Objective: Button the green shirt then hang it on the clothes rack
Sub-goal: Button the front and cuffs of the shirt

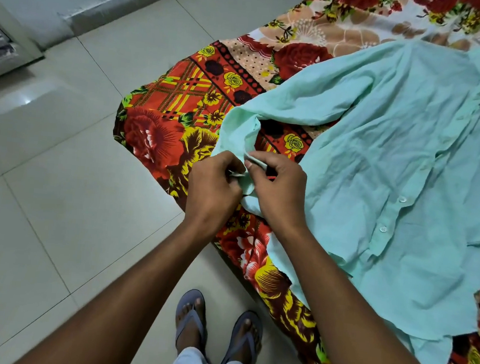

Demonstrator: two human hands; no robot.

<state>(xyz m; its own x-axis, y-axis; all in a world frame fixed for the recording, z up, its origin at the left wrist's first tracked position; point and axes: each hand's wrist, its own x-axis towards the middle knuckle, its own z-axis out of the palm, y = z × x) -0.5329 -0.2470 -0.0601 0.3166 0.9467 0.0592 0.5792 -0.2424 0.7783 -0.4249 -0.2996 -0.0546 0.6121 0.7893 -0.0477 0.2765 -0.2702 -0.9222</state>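
Note:
The light green shirt (pixel 395 154) lies spread flat on a bed, front up, with two white buttons showing on its placket (pixel 392 215). One sleeve (pixel 298 100) runs left toward the bed's corner. Both hands meet at that sleeve's cuff (pixel 249 165). My left hand (pixel 214 185) pinches one edge of the cuff. My right hand (pixel 275 190) pinches the other edge right beside it. The cuff's button is hidden between the fingers.
A red, yellow and brown floral bedsheet (pixel 161 134) covers the bed, whose corner sits just left of my hands. Pale floor tiles (pixel 57 195) lie to the left. My feet in grey sandals (pixel 217 328) stand beside the bed. No clothes rack is in view.

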